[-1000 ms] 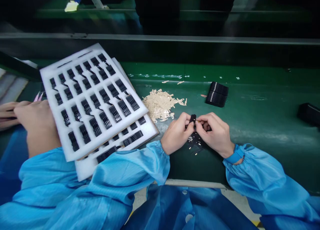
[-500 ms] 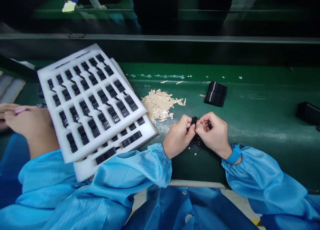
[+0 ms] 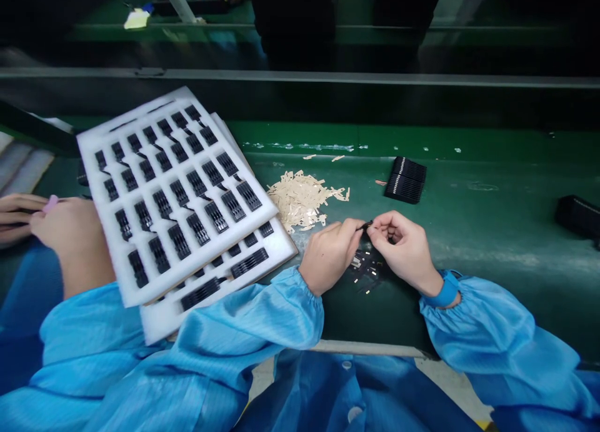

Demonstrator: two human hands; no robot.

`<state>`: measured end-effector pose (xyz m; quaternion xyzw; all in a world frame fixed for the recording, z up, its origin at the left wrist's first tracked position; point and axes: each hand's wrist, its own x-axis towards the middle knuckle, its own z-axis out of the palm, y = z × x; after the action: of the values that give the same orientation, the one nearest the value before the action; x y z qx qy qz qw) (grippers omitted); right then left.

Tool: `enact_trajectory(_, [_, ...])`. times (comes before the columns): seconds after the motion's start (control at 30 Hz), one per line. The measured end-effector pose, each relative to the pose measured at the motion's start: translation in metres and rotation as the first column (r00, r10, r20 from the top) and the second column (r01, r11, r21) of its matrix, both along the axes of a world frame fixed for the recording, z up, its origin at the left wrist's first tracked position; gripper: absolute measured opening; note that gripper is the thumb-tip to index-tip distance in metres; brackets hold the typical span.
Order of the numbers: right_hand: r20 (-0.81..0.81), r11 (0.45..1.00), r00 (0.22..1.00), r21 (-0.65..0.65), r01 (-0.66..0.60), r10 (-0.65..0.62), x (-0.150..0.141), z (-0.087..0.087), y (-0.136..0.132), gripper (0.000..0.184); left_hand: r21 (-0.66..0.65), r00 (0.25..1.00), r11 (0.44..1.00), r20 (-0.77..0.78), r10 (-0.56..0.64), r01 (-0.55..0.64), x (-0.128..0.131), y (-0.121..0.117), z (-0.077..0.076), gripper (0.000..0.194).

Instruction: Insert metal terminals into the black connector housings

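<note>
Between my fingertips is a small black part (image 3: 365,225), dark and thin, its exact kind too small to tell. My left hand (image 3: 332,252) pinches it from the left. Pressed close on its other side, my right hand (image 3: 404,247) has thumb and forefinger closed at the part's right end. Under and between the hands lies a loose scatter of small black strips (image 3: 368,271) with shiny metallic ends. Just beyond my left hand is a heap of cream-coloured flat pieces (image 3: 300,199). A stack of black parts in a neat row (image 3: 405,180) lies past my right hand.
Two stacked white foam trays (image 3: 210,219) with black parts in slots stand at the left, overlapping my left sleeve's side. A co-worker's hands (image 3: 70,232) are beyond them. Another black stack (image 3: 579,214) sits far right on the green bench (image 3: 497,232).
The black part between my fingers has turned from upright to nearly flat, and my left hand has rolled over it. More of the loose strips below show. The whole view has shifted slightly.
</note>
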<state>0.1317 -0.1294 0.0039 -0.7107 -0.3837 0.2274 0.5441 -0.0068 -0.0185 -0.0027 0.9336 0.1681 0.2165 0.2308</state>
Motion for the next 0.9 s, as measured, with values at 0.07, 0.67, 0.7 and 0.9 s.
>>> enact_trajectory(0.07, [-0.012, 1.000, 1.000, -0.006, 0.009, -0.009, 0.000, 0.000, 0.000, 0.007, 0.044, 1.000, 0.999, -0.006, -0.003, 0.003, 0.000, 0.000, 0.002, 0.020])
enact_trajectory(0.67, [-0.066, 0.999, 0.998, 0.025, -0.022, 0.024, 0.006, 0.001, -0.002, 0.018, -0.939, 0.995, 0.342, 0.066, 0.070, 0.038, 0.012, 0.001, 0.008, 0.018])
enact_trajectory(0.7, [-0.076, 0.999, 0.997, 0.025, -0.024, 0.026, 0.006, 0.001, -0.002, 0.019, -0.940, 0.996, 0.339, 0.067, 0.067, 0.041, 0.012, 0.001, 0.009, 0.017])
enact_trajectory(0.9, [-0.148, 0.999, 0.988, 0.036, -0.038, 0.043, 0.006, 0.002, -0.002, 0.021, -0.932, 0.996, 0.355, 0.086, 0.014, 0.075, 0.011, 0.000, 0.010, 0.014])
